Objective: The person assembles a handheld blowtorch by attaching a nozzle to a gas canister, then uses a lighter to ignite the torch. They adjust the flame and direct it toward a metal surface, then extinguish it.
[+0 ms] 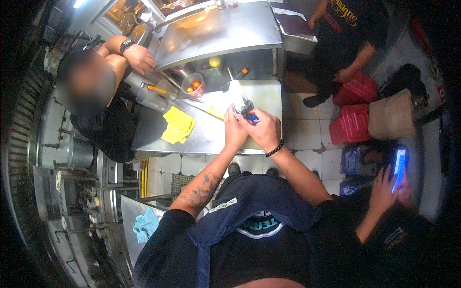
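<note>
Bare left hand [234, 129] and right hand [265, 130] pinch a white, silver-tubed tool [237, 93] above the steel worktop [204, 140], near its right edge

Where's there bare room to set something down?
Free: the far right corner of the white rectangular cutting board, beyond the right hand; grey steel worktop between the folded yellow cloth and left hand; most of the raised silver shelf. Crowded: back left, around the clear plastic tub of reddish fruit.
</note>
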### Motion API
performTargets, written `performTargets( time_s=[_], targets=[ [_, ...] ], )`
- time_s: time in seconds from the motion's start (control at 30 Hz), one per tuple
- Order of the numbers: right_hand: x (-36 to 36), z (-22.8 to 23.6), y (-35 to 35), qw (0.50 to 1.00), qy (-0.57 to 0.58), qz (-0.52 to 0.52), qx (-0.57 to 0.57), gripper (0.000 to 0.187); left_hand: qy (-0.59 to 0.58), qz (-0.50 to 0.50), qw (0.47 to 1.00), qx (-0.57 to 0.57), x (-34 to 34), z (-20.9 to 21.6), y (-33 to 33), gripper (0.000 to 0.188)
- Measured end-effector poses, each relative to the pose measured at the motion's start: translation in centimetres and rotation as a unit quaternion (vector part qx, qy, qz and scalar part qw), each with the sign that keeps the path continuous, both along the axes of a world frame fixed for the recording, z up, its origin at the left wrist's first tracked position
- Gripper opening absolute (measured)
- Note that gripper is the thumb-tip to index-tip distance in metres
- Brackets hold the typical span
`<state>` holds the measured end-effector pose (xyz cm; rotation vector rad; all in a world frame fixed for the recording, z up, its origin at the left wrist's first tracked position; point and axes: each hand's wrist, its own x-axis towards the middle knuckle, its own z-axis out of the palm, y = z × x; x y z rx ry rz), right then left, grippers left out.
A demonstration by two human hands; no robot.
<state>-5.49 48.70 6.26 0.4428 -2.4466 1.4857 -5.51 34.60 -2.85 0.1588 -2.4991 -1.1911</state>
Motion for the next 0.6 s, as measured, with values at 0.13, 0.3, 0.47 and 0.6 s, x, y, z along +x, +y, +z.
performTargets(
  time_s=[0.13, 0.3, 0.47, 0.6],
  targets=[
    [0.1, -0.4, -0.3, 0.994, 0.097, -0.023, 0.046, 0.026, -0.002, -0.036, 0.999, -0.029, -0.4, 0.4, -0.7, 0.063],
    [0.8, 0.6, -0.9, 0.995, 0.074, -0.058, 0.029, 0.027, 0.005, -0.058, 0.996, -0.064, -0.1, 1.8, -0.7, 0.067],
    [1.6, 0.0, -2.3, 0.993, 0.049, -0.102, 0.031, 0.031, 0.013, -0.059, 0.998, -0.022, -0.8, 1.3, -1.0, 0.074],
    [2.8, -1.2, -2.8, 0.987, 0.09, -0.134, -0.014, 0.029, 0.018, -0.111, 0.993, -0.02, -0.3, 1.8, -1.9, 0.078]
  ],
)
